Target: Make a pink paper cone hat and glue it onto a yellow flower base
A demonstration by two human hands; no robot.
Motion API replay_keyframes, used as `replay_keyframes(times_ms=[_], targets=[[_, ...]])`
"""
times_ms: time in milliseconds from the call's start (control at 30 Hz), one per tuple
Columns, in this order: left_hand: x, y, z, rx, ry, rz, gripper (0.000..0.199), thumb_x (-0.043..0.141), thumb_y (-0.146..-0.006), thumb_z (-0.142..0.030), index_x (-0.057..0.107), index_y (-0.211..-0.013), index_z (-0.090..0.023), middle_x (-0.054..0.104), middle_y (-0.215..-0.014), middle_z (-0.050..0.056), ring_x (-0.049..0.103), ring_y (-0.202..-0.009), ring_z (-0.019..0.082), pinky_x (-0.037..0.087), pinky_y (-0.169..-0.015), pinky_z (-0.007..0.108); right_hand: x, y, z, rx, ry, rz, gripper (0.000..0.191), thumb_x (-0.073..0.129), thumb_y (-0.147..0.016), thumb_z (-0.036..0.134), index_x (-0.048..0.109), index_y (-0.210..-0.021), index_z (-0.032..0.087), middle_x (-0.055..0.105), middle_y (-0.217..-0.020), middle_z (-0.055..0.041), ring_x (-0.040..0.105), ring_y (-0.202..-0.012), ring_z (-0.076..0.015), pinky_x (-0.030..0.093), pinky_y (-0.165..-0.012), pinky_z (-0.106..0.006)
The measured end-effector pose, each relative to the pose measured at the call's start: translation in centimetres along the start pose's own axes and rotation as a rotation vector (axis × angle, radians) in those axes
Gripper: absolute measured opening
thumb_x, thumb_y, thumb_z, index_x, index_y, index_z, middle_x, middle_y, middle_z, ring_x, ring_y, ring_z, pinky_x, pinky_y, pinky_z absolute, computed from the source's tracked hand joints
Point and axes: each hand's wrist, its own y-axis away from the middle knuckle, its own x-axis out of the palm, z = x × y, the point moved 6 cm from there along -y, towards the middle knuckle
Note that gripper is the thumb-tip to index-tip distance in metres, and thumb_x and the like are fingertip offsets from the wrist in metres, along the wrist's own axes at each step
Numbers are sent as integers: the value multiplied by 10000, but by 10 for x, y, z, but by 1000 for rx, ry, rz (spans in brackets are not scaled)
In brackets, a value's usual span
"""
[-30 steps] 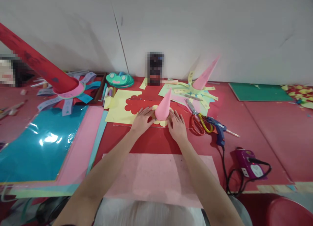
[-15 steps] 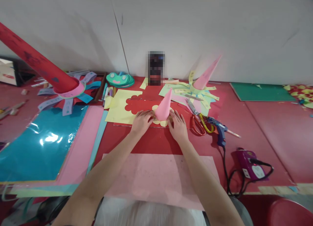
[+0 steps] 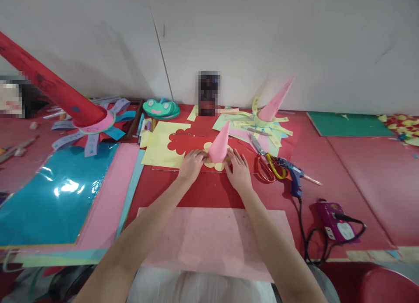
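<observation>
A pink paper cone (image 3: 218, 146) stands point up, leaning slightly right, on a yellow paper flower (image 3: 218, 166) with rounded petals. My left hand (image 3: 192, 164) is at the flower's left edge, its fingers bent and closed on the petals beside the cone's base. On the opposite side, my right hand (image 3: 238, 167) has its thumb and fingers at the right petals. The fingertips are partly hidden, so how firmly they grip does not show. Under the flower lies red paper (image 3: 203, 142), with a red scalloped flower shape (image 3: 176, 142) to the left on a yellow sheet (image 3: 157, 152).
Right of my hands lie scissors (image 3: 270, 165), a blue glue gun (image 3: 296, 180) and a purple power box (image 3: 337, 222) with a black cord. A finished-looking pink cone (image 3: 275, 104) with yellow strips stands behind. At left are a red cone (image 3: 81, 111) and a blue sheet (image 3: 59, 198).
Almost nothing differs. Both hands stay at the flower's sides and the cone keeps its place; the whole view has shifted very slightly.
</observation>
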Motion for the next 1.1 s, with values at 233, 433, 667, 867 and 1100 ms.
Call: replay_keyframes(times_ms=[233, 433, 667, 867, 1100], targets=[[0, 1, -2, 47, -123, 3, 185, 476, -915, -158, 657, -933, -190, 684, -941, 71, 629, -860, 206, 477, -769, 349, 0, 0, 0, -11, -10, -4, 421, 390, -915, 241, 484, -1322, 186, 513, -1397, -98, 386, -1366, -228, 296, -1124, -505], [1, 2, -3, 67, -153, 8, 180, 484, -906, -135, 651, -959, -176, 684, -964, 79, 628, -883, 214, 471, -793, 349, 0, 0, 0, -8, -4, 0, 414, 402, -910, 237, 497, -1307, 163, 512, -1398, -97, 398, -1358, -237, 293, -1128, -489], [-1, 0, -4, 6, -157, 23, 163, 500, -915, -230, 655, -949, -195, 670, -900, 71, 626, -848, 215, 469, -756, 336, 1, 0, 0, -8, 5, -6, 397, 402, -918, 241, 510, -1290, 156, 523, -1385, -119, 400, -1357, -228, 297, -1122, -490], [-1, -1, -5, 23, -160, 33, 212, 458, -921, -180, 666, -944, -210, 661, -933, 75, 615, -852, 214, 469, -756, 348, 1, 0, -1, -16, -6, -24, 395, 401, -916, 247, 511, -1289, 174, 526, -1385, -98, 409, -1351, -234, 300, -1121, -486], [1, 0, -5, 22, -186, 11, 214, 448, -927, -173, 659, -954, -197, 651, -927, 77, 609, -839, 211, 464, -754, 339, 0, 0, 0, -13, 7, -8, 395, 402, -919, 247, 510, -1290, 165, 523, -1386, -106, 401, -1356, -229, 300, -1123, -485]])
